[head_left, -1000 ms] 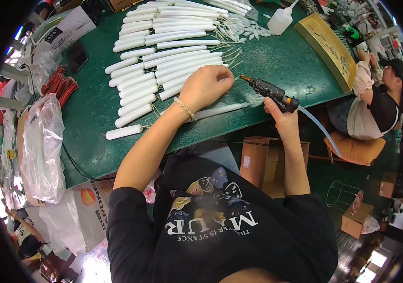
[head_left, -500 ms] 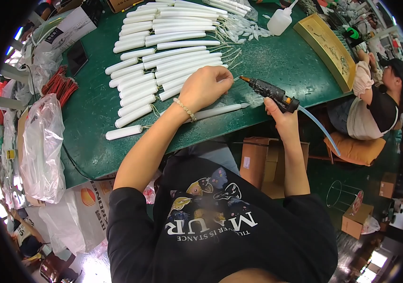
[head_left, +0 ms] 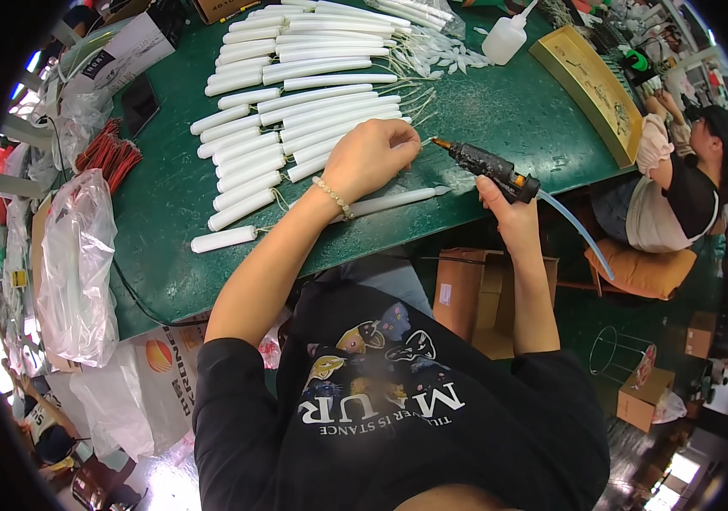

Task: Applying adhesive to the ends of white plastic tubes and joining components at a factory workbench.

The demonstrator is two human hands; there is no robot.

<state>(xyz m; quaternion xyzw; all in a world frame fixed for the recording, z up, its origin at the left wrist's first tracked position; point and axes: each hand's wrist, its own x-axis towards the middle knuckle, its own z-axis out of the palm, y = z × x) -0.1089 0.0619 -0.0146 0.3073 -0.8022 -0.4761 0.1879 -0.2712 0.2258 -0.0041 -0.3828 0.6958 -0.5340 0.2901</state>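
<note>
My right hand (head_left: pixel 513 209) grips a black hot glue gun (head_left: pixel 492 168), with a pale blue glue stick (head_left: pixel 581 226) curving out of its back. The gun's nozzle points left, close to the fingertips of my left hand (head_left: pixel 374 157). Thumb and forefinger of that hand are pinched together; what they hold is too small to make out. Below the left wrist, partly covered by it, lies a white taper candle (head_left: pixel 398 202) with a flame-shaped tip. Rows of white candle sticks (head_left: pixel 330 100) with thin wires at their ends lie beyond and left of this hand.
Small translucent flame-shaped pieces (head_left: pixel 445 58) lie scattered near a white squeeze bottle (head_left: pixel 505 39). A shallow yellow box (head_left: pixel 585 92) stands at the table's right. Red wires (head_left: pixel 108 153) and a plastic bag (head_left: pixel 78 264) are at left. Another person (head_left: pixel 679 179) sits at the right.
My hands and the glue gun have stayed in place. The person at the right has shifted their arms slightly.
</note>
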